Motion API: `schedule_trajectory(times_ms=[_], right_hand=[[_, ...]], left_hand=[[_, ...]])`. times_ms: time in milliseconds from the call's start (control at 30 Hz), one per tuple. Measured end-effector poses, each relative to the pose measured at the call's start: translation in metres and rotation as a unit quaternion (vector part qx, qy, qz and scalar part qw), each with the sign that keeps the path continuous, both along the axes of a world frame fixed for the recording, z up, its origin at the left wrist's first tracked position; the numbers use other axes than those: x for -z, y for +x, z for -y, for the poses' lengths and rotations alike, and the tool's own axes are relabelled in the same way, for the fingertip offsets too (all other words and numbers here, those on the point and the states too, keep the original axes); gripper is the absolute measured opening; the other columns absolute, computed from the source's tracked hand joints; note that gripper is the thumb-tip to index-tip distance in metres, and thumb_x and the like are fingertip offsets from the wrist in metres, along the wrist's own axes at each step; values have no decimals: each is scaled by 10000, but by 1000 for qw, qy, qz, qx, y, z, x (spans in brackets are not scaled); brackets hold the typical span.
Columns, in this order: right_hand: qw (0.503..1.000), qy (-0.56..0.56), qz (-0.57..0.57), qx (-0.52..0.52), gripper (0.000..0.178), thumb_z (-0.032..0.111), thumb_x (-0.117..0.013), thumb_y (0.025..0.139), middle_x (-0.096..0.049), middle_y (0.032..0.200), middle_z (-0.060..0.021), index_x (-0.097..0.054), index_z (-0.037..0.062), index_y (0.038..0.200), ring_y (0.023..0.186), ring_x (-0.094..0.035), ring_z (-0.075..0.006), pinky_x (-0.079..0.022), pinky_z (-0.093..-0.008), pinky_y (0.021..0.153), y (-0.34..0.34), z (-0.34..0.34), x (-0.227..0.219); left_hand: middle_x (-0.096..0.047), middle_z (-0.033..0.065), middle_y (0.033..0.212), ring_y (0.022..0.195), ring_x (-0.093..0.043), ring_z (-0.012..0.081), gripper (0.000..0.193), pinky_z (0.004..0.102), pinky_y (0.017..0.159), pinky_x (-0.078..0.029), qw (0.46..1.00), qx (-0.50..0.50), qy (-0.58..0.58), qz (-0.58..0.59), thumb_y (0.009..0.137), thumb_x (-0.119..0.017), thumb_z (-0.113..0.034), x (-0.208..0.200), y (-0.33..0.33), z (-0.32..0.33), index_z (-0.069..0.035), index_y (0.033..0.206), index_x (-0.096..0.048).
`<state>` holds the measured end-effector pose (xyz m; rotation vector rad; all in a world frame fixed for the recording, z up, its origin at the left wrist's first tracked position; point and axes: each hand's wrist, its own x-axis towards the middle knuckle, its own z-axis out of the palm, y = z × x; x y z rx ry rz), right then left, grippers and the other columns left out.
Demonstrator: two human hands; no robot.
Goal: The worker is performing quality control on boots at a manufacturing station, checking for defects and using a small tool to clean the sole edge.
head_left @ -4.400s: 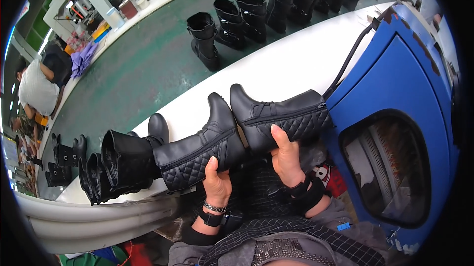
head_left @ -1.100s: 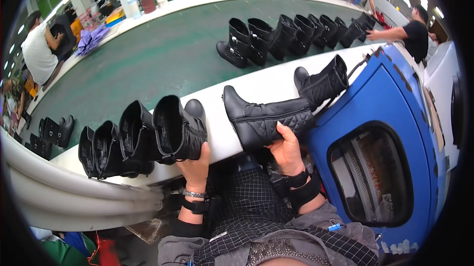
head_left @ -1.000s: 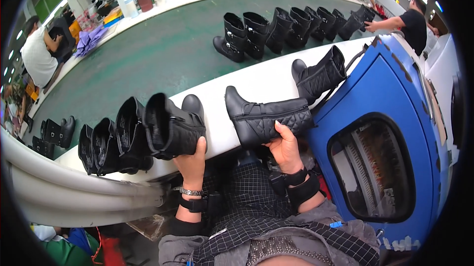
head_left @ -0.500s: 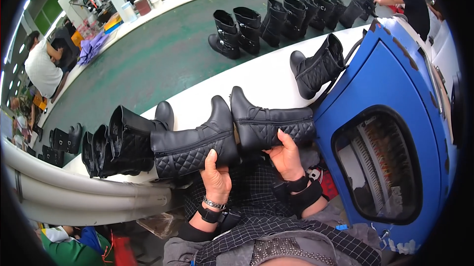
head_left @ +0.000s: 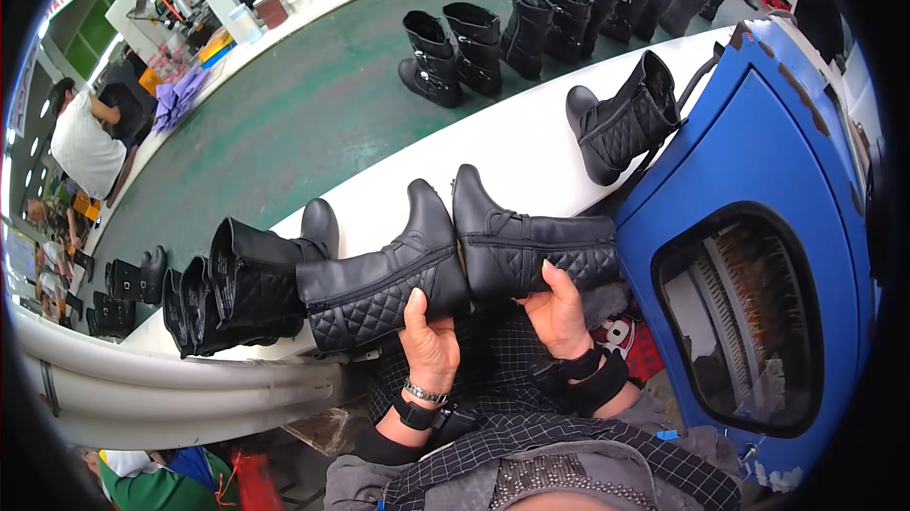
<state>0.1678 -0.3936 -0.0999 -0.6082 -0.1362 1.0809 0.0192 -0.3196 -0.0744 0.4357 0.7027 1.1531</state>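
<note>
My left hand [head_left: 431,345] grips a black boot [head_left: 379,279] with a quilted panel and a long side zipper, thumb on the near side and fingers hidden underneath. In my right hand [head_left: 555,314] is a matching black boot [head_left: 531,246], held the same way. Both boots lie sideways with toes pointing away from me and soles facing each other, close together or touching at the heels. Their shafts extend outward to left and right. Left of the held pair, several more black boots [head_left: 256,269] stand bunched on the white ledge.
A single quilted boot [head_left: 626,118] stands at the right of the white ledge [head_left: 408,155]. Beyond runs a green conveyor belt [head_left: 284,122] with a row of boots [head_left: 531,27]. A blue machine [head_left: 720,170] with a window stands right; a white pipe [head_left: 171,392] curves at left. Co-workers are farther off.
The view has shifted slightly. Both boots stay in my hands, soles facing each other, tilted a little differently. Far right, a person's arm now has a dark boot at its hand.
</note>
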Motion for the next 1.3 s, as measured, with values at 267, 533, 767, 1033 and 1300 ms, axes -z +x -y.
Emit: schedule_trajectory(times_ms=[267,533,767,1033,1300], right_hand=[[999,-26,14,16,337,268,-538,896,-669,1067,-94,-608,32,1128,951,-637,-212,-496,-357,824,-1,0,-3],[999,-29,16,10,339,271,-538,897,-670,1063,-98,-608,31,1125,936,-643,-212,-509,-361,814,0,1,-7],[998,-40,43,-8,335,261,-540,890,-668,1068,-102,-607,35,1128,956,-641,-217,-503,-383,837,6,0,-14],[997,-48,54,5,326,238,-539,887,-662,1082,-108,-607,26,1124,998,-632,-234,-492,-410,882,6,-2,-25],[1000,-16,2,2,282,162,-604,860,-654,1063,-65,-588,84,1131,960,-646,-207,-539,-397,824,6,-5,-14]], left_hand=[[-613,75,1168,1077,-594,213,398,379,954,-477,1000,-7,17,-13,865,-631,-282,3,3,-4,-40,1174,-563],[-583,67,1205,1105,-573,210,398,385,965,-479,1000,19,12,19,865,-628,-134,8,0,-6,-63,1240,-517],[-598,72,1171,1052,-600,204,375,374,943,-494,1000,17,24,5,855,-641,-107,4,-2,-6,-47,1211,-539],[-614,61,1126,1001,-618,184,355,342,897,-520,999,2,46,-26,847,-651,-89,-3,1,-5,-65,1187,-555],[-608,54,1138,1010,-612,176,373,336,904,-514,998,-5,47,-32,844,-649,-78,-1,1,-4,-64,1201,-543]])
